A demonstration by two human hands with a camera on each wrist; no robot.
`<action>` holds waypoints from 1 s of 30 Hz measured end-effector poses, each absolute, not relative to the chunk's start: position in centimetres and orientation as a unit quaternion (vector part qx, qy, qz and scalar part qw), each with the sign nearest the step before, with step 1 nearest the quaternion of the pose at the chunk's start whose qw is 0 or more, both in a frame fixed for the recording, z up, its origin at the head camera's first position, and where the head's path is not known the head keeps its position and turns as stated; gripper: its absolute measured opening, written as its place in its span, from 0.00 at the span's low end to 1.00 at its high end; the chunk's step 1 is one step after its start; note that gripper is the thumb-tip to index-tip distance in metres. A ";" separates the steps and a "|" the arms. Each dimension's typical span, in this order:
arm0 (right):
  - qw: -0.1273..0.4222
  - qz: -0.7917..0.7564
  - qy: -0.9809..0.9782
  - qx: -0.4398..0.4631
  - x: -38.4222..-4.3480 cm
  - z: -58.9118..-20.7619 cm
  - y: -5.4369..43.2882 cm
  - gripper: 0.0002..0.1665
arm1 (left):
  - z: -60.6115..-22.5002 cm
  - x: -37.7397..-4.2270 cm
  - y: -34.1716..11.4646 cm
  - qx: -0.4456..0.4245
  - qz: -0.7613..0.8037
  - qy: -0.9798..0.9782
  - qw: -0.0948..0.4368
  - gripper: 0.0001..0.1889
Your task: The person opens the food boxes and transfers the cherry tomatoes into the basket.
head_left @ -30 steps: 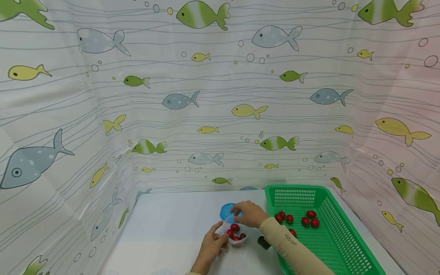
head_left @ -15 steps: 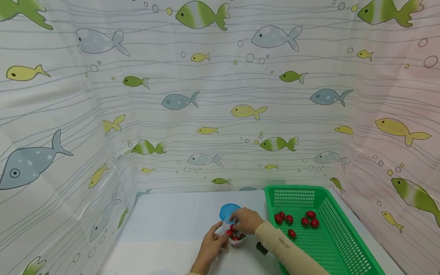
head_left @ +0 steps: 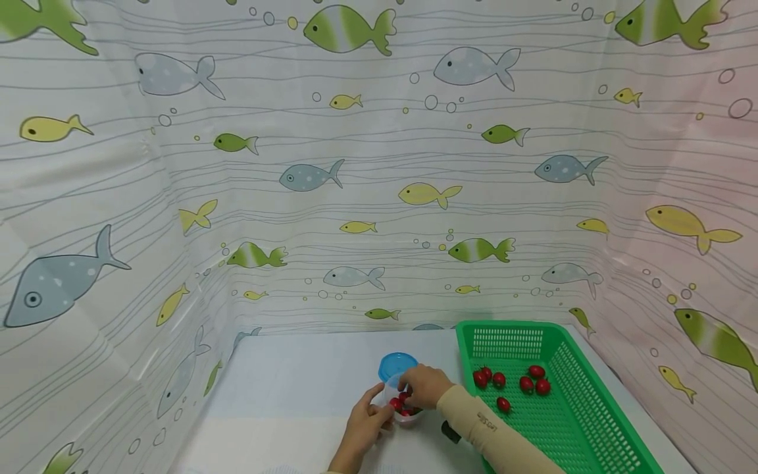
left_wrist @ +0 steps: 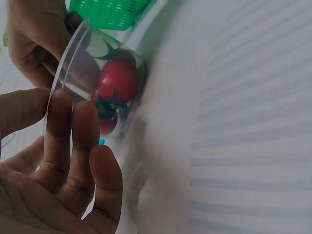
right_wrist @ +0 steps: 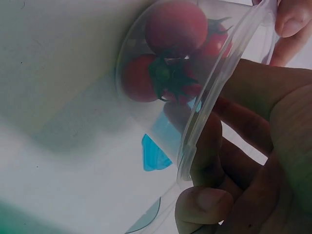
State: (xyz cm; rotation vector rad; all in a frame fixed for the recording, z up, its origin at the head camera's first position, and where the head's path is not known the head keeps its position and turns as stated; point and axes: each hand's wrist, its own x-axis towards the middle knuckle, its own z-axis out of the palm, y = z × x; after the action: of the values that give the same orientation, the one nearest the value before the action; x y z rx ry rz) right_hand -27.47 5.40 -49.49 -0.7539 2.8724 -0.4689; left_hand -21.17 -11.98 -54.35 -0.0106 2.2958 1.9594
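Observation:
A clear plastic cup (head_left: 391, 390) holding several red cherry tomatoes (left_wrist: 118, 80) with green stems stands on the white table. My left hand (head_left: 365, 419) pinches its rim between thumb and fingers, as the left wrist view shows. From the right, my right hand (head_left: 425, 386) reaches over the rim. Its thumb and a finger are down inside, on either side of a cherry tomato (right_wrist: 181, 91), partly hidden by the cup wall and the other tomatoes. Right behind the cup lies a blue lid (head_left: 395, 364).
To the right stands a green slotted plastic basket (head_left: 568, 355) with several loose cherry tomatoes (head_left: 526, 385) in its left and far part. My right forearm crosses the basket's near left rim. Fish-patterned curtains (head_left: 379, 197) enclose the table's back and sides.
My right hand has moved down and toward me, from above the cup's far rim into it among the tomatoes. The left hand keeps its hold on the cup.

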 end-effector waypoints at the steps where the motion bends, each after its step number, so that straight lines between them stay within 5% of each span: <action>1: 0.067 -0.153 0.953 -0.251 -27.4 -49.5 5.4 0.11 | -54.3 -21.2 -12.0 -0.004 0.648 0.759 0.063 0.33; 30: 0.045 -0.154 0.948 -0.274 -27.4 -48.9 5.9 0.10 | -54.7 -21.5 -12.2 0.000 0.648 0.759 0.063 0.33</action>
State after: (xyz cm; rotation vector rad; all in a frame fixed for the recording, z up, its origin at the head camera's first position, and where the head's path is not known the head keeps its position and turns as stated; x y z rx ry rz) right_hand -27.38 5.90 -48.94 -0.8354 2.8964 -0.4701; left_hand -21.51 -12.18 -54.75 0.0001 2.2920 1.9585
